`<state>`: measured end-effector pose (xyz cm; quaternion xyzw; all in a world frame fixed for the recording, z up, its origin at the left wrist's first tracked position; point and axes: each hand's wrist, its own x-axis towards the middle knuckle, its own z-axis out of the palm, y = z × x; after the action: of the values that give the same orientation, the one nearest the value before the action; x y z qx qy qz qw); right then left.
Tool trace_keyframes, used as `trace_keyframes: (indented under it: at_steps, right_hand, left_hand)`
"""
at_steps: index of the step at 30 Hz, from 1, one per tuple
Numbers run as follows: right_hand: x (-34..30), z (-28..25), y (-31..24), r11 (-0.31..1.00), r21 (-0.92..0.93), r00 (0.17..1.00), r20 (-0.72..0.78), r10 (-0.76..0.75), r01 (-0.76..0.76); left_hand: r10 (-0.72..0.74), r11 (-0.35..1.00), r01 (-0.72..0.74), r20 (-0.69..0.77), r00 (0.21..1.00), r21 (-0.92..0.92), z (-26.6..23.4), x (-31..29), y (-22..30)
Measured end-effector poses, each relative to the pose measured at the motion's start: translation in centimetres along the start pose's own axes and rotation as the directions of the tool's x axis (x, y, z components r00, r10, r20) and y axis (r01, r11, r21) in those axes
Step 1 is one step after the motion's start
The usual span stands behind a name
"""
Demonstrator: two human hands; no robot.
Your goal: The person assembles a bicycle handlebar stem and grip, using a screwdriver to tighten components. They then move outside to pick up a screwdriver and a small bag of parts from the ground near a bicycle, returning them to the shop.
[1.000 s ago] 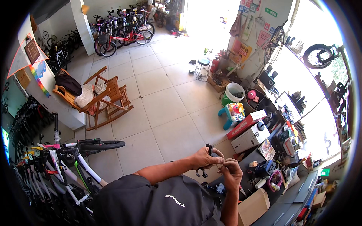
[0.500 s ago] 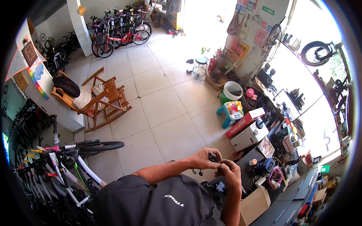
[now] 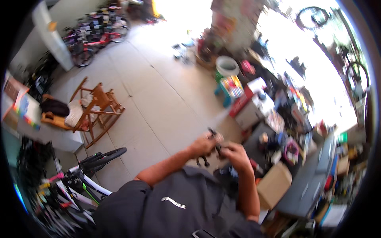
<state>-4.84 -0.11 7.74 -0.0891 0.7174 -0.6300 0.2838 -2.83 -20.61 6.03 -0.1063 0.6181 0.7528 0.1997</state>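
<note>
Close in front of my chest, my left hand (image 3: 203, 145) is closed around a small dark part (image 3: 218, 148), seemingly metal or plastic. One end pokes up above my fingers, and a curved, hook-like piece (image 3: 204, 161) hangs below that hand. My right hand (image 3: 235, 156) meets it from the other side, fingers pinched at the same part. Blur and my fingers hide most of its shape, so I cannot tell its exact kind.
To the right are a cardboard box (image 3: 274, 185), a cluttered dark bench (image 3: 258, 139) and grey drawers (image 3: 305, 194). A toy table (image 3: 232, 87) and a bucket (image 3: 227, 66) stand beyond. Left are a wooden rocking chair (image 3: 104, 101) and bicycles (image 3: 93, 184).
The view has turned and blurred, shifting the room leftward and up. Both hands have come slightly lower and nearer my chest, and more of the dark part now shows between them.
</note>
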Motion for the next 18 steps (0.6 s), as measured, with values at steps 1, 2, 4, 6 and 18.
trace_keyframes:
  at_steps: [1, 2, 4, 6, 18]
  right_hand:
    - [0.6, 0.0, 0.5, 0.999, 0.03, 1.0, 0.003, -0.016, 0.016]
    - [0.8, 0.0, 0.2, 0.999, 0.016, 1.0, 0.006, -0.03, 0.03]
    - [0.1, 0.7, -1.2, 0.994, 0.08, 0.997, 0.011, 0.076, -0.077]
    - [-0.7, 1.3, -1.2, 0.979, 0.165, 0.992, -0.011, 0.123, -0.119]
    - [-0.8, 0.3, 0.0, 0.995, 0.073, 0.998, 0.012, 0.07, -0.07]
  left_hand:
    - [-0.017, 1.0, 0.018, -0.025, 1.0, 0.012, -0.6, 0.8, -0.9]
    - [-0.028, 0.999, 0.028, -0.01, 1.0, -0.015, -0.7, 0.5, -0.4]
    - [-0.005, 0.995, 0.008, 0.037, 0.999, -0.097, -0.2, -1.0, 0.7]
    - [-0.022, 0.974, 0.035, 0.058, 0.998, -0.225, 0.4, -1.3, 0.8]
    - [0.043, 0.998, -0.042, 0.029, 0.999, -0.053, 0.6, 0.4, 0.6]
